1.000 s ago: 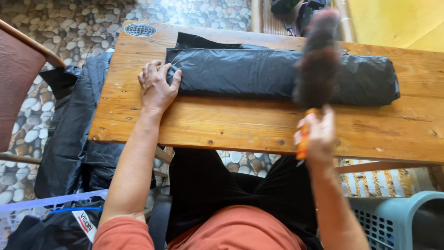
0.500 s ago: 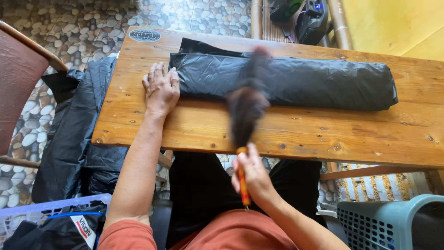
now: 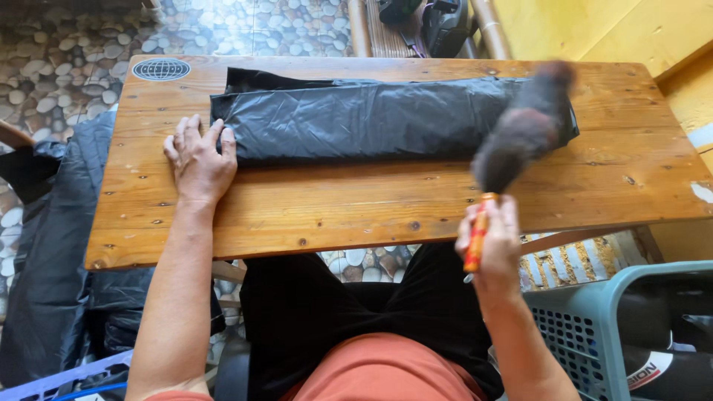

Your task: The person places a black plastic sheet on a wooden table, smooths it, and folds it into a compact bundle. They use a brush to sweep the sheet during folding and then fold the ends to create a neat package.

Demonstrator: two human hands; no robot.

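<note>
A long folded black plastic sheet point(image 3: 371, 119) lies across the wooden table point(image 3: 356, 208). My left hand point(image 3: 199, 160) rests flat on the table, its fingers touching the sheet's left end. My right hand point(image 3: 494, 241) grips the orange handle of a dark feather duster point(image 3: 520, 134). The duster's blurred head lies over the right end of the sheet.
A teal plastic basket point(image 3: 631, 327) stands at the lower right. Black plastic bags point(image 3: 59, 245) are heaped to the left of the table on the pebble floor. Dark items point(image 3: 438, 22) sit beyond the far edge. A yellow wall is at the upper right.
The duster swept from the sheet's right end to its middle, then back to the right end. My left hand stayed at the sheet's left end.
</note>
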